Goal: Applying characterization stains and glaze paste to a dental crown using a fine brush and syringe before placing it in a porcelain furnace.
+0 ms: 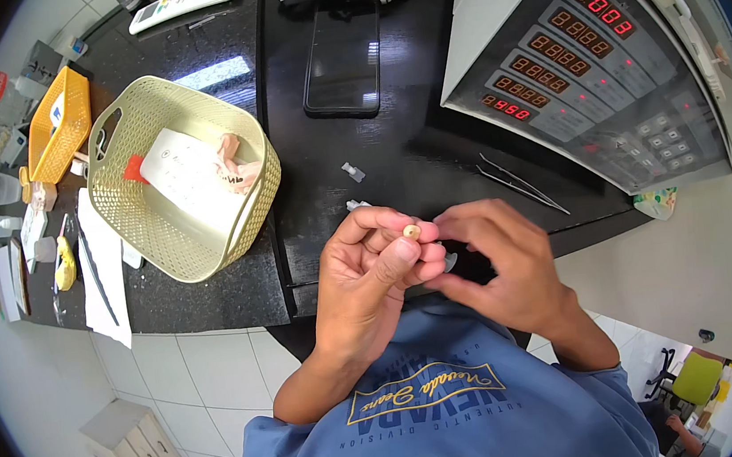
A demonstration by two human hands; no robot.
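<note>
Work looks unfinished: right of the basket (261, 195), the left hand (362, 273) pinches a disc (412, 232), not yet placed; whether the curled right hand (513, 253) grips anything, I cannot tell.

Bright light glares on the black counter (216, 72); straight edges bend toward dark rims.

At the near edge of the glossy black table (432, 181), the left hand (364, 280) pinches a small, round, cream-coloured piece (412, 232). Slim silver metal tweezers (543, 198) lie toward the table's right end.
</note>
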